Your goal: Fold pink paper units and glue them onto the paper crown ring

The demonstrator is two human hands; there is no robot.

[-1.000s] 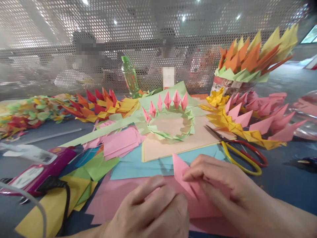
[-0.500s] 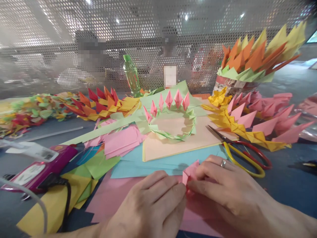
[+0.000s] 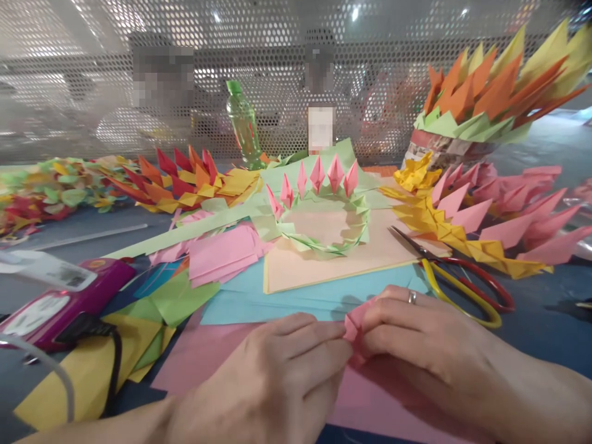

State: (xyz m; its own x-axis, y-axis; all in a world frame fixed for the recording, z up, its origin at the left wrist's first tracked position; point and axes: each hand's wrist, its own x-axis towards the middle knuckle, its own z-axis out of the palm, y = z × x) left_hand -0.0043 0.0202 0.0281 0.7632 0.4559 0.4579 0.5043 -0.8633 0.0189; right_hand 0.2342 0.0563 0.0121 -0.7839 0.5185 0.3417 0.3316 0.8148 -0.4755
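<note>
A small piece of folded pink paper (image 3: 355, 322) is held between both hands, above a large pink sheet (image 3: 208, 357). My right hand (image 3: 416, 345), with a ring on one finger, is closed around its right side. From the left, my left hand (image 3: 282, 370) pinches its near edge with closed fingers; the thumb is hidden. Beyond the hands, a ring of folded green paper (image 3: 324, 243) carries several pink points (image 3: 317, 175) along its far side. It lies on a pale peach sheet (image 3: 296, 274) over blue sheets (image 3: 240, 308).
Open scissors (image 3: 456, 277) lie right of the sheets. A purple power strip (image 3: 74, 296) with cords and a stack of pink slips (image 3: 226, 253) are at left. A green bottle (image 3: 243, 126), yellow-and-pink paper pieces (image 3: 462, 234) and a tall paper flower (image 3: 481, 92) stand farther back.
The view has shifted slightly. My left fingertips have moved a little onto the pink paper, and less of the paper shows between the hands.
</note>
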